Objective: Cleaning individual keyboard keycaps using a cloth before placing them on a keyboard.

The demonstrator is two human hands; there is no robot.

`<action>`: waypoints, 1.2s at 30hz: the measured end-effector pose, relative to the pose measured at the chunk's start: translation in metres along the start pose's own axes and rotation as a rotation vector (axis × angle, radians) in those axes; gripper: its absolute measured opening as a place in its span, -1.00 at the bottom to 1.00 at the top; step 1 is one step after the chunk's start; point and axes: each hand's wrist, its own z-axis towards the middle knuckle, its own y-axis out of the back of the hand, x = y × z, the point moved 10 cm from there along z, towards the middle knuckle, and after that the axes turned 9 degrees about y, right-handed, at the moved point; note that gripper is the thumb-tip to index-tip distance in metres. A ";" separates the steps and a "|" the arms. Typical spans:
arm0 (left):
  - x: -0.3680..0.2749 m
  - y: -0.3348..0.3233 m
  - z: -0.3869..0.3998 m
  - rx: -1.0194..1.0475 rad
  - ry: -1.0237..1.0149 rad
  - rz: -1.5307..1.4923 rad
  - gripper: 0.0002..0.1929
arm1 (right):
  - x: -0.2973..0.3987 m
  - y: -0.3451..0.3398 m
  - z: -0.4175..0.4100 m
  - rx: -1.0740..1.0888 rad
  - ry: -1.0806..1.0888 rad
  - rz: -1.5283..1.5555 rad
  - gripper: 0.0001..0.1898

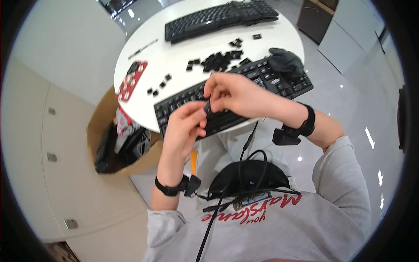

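A small black keycap [207,106] is pinched between the fingertips of my left hand [188,122] and touches the fingers of my right hand [229,95]. Both hands are over a black keyboard [178,102] that lies aslant at the near edge of the round white table. Part of the keyboard is hidden beneath my hands. Beyond it lies a pile of loose black keycaps [217,61], with several more scattered to the left and behind. Whether my right fingers also grip the keycap is hard to tell.
Stacked black keyboards [222,19] lie at the far side of the white table [131,114]. A dark cloth or glove [286,62] rests on the near keyboard's right end. At the left are a red patterned card [132,82] and a thin pen-like tool [143,48]. A cardboard box [101,114] stands below left.
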 end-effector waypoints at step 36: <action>-0.016 -0.048 -0.028 0.166 -0.132 -0.142 -0.85 | 0.080 0.024 -0.021 -0.283 0.582 -0.569 -0.83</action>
